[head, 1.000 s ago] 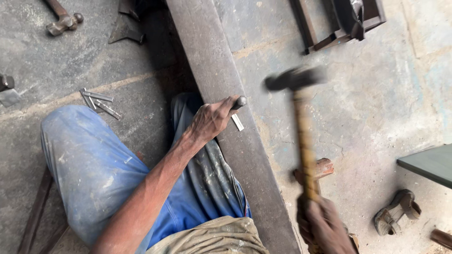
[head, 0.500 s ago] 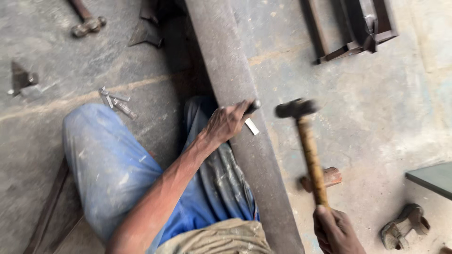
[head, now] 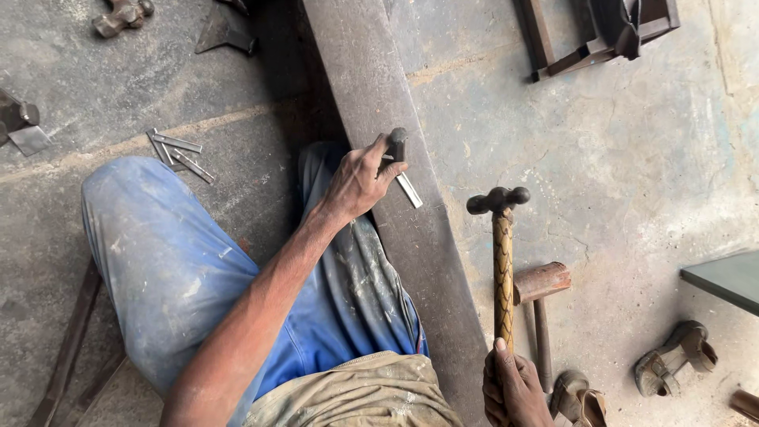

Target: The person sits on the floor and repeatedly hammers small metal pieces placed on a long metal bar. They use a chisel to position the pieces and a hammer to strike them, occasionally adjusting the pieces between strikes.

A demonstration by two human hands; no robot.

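My left hand grips a short dark punch upright on a small flat metal strip lying on a long dark steel beam. My right hand, at the bottom edge, grips the wooden handle of a hammer. Its dark head is raised to the right of the beam, level with the strip and apart from the punch. My legs in blue trousers sit left of the beam.
Several loose metal strips lie on the concrete floor at left. A second hammer rests by my right hand, near sandals. More tools lie at top left, a metal frame at top right.
The hammer came down from its raised swing and now sits lower and nearer, right of the beam. My left hand has kept the punch on the strip.
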